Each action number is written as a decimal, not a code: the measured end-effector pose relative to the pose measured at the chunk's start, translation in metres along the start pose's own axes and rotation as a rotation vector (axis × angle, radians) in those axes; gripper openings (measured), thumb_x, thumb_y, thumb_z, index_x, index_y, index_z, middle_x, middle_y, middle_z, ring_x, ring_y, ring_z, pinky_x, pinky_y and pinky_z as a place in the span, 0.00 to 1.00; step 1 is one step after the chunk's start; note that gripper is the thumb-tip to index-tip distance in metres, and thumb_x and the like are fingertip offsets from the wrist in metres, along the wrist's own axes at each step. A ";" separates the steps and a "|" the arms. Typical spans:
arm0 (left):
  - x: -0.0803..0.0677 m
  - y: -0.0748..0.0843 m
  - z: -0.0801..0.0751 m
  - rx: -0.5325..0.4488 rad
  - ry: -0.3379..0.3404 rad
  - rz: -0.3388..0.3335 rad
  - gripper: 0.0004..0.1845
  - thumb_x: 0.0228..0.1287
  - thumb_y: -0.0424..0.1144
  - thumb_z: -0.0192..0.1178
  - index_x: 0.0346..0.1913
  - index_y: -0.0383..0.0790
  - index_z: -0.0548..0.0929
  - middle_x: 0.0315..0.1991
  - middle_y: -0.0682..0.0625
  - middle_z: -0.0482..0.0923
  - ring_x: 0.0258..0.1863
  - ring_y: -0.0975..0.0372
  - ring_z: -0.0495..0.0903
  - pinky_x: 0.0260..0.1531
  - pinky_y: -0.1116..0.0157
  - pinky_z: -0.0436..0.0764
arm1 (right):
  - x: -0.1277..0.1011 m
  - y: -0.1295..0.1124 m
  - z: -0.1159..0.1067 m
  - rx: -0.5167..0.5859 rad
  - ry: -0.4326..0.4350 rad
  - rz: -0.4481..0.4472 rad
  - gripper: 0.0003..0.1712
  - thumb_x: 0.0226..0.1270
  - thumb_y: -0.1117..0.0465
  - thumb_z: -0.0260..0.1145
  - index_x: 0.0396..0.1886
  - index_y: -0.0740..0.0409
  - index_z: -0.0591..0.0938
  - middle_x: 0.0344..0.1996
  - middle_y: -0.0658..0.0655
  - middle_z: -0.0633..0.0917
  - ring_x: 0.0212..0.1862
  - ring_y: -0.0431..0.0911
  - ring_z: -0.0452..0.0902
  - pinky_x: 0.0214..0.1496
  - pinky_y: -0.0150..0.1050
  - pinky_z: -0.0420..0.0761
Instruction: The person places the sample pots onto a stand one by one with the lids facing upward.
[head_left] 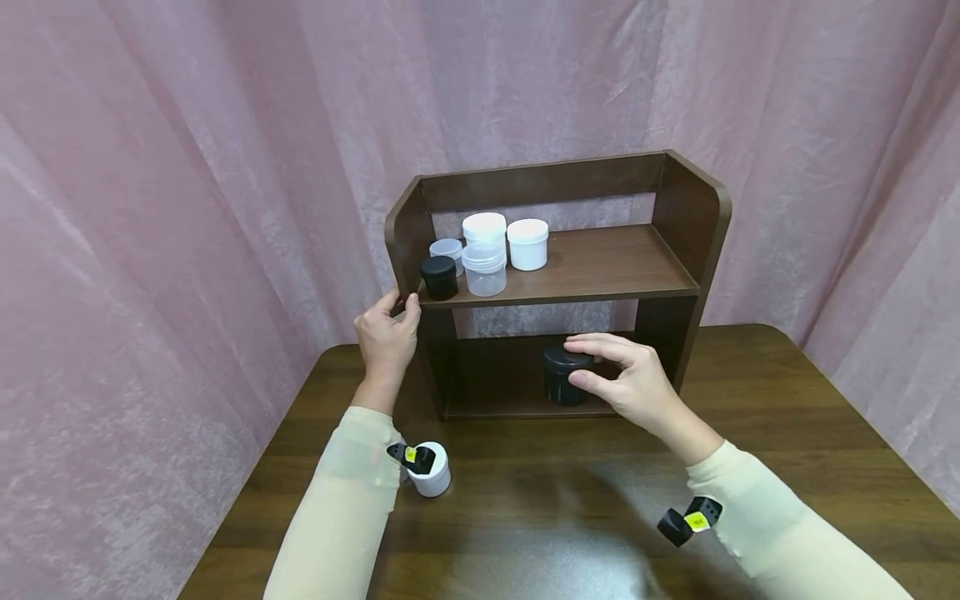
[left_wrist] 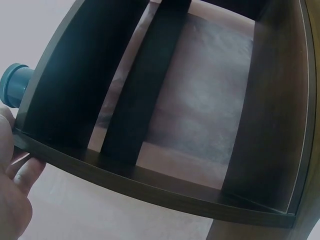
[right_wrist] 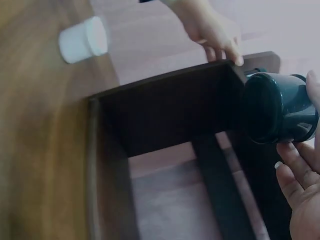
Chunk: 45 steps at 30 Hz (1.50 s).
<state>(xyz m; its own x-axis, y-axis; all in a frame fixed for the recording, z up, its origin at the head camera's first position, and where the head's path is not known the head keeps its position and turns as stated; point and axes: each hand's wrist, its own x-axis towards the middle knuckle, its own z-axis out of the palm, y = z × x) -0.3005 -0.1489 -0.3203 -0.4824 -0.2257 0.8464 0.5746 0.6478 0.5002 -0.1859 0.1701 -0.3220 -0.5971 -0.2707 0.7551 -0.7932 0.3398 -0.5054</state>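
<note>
A dark wooden two-tier shelf [head_left: 600, 267] stands at the back of the table. My left hand [head_left: 401, 308] grips the front edge of its left side panel [left_wrist: 150, 182], thumb and fingers pinching the board. My right hand [head_left: 581, 360] holds a black lidded jar [head_left: 562, 379] upright inside the lower compartment; the right wrist view shows that black jar [right_wrist: 277, 107] with my fingers [right_wrist: 295, 175] curled round it. On the upper shelf's left end stand a small black jar [head_left: 438, 277], two clear jars [head_left: 483, 268] and two white jars [head_left: 528, 243].
A white jar [head_left: 433, 473] stands on the brown table [head_left: 570, 517] by my left forearm, and the right wrist view shows the white jar [right_wrist: 82, 40] too. Pink curtains [head_left: 187, 208] hang close behind and to both sides. The upper shelf's right half is bare.
</note>
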 end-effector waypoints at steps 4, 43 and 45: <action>0.002 0.002 -0.001 -0.006 -0.007 -0.024 0.09 0.57 0.36 0.64 0.37 0.34 0.88 0.31 0.42 0.86 0.29 0.53 0.86 0.31 0.54 0.83 | 0.014 -0.008 -0.008 -0.030 0.022 -0.024 0.21 0.44 0.77 0.74 0.44 0.69 0.84 0.45 0.65 0.85 0.49 0.49 0.80 0.45 0.29 0.75; 0.008 0.006 -0.005 0.041 0.001 0.017 0.08 0.56 0.36 0.66 0.31 0.32 0.87 0.28 0.42 0.86 0.23 0.54 0.85 0.26 0.58 0.82 | 0.115 0.040 -0.010 0.139 0.026 0.297 0.23 0.56 0.58 0.74 0.53 0.55 0.83 0.51 0.59 0.82 0.45 0.48 0.83 0.31 0.32 0.82; 0.008 0.005 -0.005 0.042 0.005 0.015 0.08 0.56 0.36 0.66 0.31 0.32 0.86 0.28 0.42 0.86 0.23 0.54 0.85 0.25 0.58 0.82 | 0.117 0.041 -0.008 0.144 0.018 0.324 0.24 0.56 0.59 0.73 0.54 0.56 0.83 0.51 0.61 0.82 0.45 0.48 0.84 0.29 0.34 0.82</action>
<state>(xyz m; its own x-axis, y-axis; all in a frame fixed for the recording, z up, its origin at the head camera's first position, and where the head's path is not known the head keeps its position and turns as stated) -0.2985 -0.1508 -0.3099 -0.4706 -0.2192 0.8547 0.5533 0.6812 0.4794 -0.2875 0.1597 -0.2508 -0.8191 -0.1537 0.5527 -0.5727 0.2744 -0.7725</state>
